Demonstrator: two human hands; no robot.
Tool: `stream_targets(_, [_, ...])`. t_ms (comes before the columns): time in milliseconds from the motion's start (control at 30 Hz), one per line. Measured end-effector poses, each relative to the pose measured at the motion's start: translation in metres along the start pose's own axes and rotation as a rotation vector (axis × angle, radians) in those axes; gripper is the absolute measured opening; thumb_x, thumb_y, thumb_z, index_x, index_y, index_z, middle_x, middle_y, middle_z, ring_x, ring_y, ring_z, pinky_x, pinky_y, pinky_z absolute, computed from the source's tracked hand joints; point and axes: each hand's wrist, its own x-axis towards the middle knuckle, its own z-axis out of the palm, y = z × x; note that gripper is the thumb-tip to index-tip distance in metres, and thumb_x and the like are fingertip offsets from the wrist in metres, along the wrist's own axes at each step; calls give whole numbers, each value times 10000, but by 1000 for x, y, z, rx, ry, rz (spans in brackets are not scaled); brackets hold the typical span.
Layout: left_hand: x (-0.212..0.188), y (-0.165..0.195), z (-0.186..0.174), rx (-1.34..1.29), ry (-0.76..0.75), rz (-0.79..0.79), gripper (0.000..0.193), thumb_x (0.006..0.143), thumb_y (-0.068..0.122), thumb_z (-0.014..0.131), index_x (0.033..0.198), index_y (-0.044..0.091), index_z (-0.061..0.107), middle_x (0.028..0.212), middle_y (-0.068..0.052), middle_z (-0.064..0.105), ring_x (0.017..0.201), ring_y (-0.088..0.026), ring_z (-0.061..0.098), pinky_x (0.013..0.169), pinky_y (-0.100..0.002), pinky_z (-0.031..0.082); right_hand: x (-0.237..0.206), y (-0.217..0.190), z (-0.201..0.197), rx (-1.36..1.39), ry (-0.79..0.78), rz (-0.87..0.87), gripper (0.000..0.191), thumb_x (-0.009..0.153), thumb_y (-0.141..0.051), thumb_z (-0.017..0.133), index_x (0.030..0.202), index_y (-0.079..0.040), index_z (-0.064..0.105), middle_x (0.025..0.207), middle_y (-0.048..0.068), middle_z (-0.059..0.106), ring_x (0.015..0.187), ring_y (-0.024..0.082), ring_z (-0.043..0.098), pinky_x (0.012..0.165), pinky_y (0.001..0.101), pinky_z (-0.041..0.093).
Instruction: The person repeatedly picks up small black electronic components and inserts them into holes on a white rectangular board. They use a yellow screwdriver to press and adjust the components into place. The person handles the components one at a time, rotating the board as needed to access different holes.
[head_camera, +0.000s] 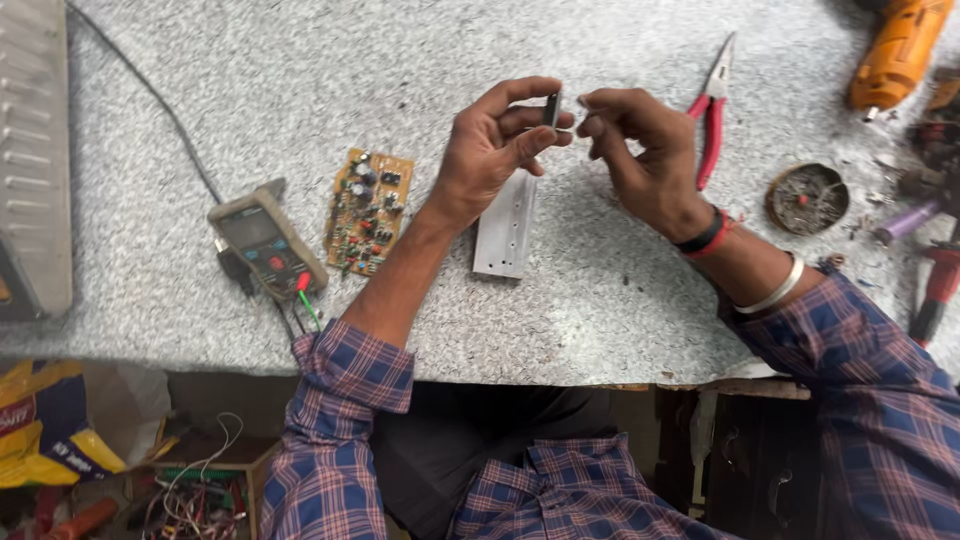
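From the head view, my left hand (495, 140) is raised near the centre of the frame, its grip closed on a small dark electronic component (552, 108) pinched between thumb and fingertips. My right hand (640, 150) sits just beside it, to the right of centre, fingers curled in narrow, with the fingertips (592, 125) meeting the component's right side; whether they actually clamp it I cannot tell.

Directly under my hands, a pale metal strip with small holes (507, 228) lies flat on the speckled grey counter (300, 80). Left of it lies a tan circuit board (367, 210) studded with parts, and further left a grey multimeter (268, 243) with red and green leads at its lower end.

Just behind my right hand, red-handled pliers (712, 110) rest on the counter. To the right lies a round tin lid (807, 198) holding small bits, and at the upper right corner of the frame an orange power tool (900, 50).
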Motion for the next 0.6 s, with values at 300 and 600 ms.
stream_targets(300, [-1, 6, 0, 6, -106, 24, 600, 1058, 389, 694, 1516, 56, 495, 1322, -125, 742, 1191, -229, 760, 881, -300, 648, 2, -20, -10, -346, 5, -318, 165, 1071, 39, 750, 1214, -16, 690, 1090, 130, 686, 905, 198, 725, 718, 303, 572])
stream_targets(600, [-2, 9, 2, 71, -160, 23, 542, 1114, 324, 636, 1556, 85, 433, 1411, -103, 705, 1256, -191, 733, 893, -276, 645, 1, -25, -9, -396, -30, -356, 194, 1060, 40, 762, 1227, -38, 699, 1056, 110, 689, 848, 201, 734, 666, 313, 565])
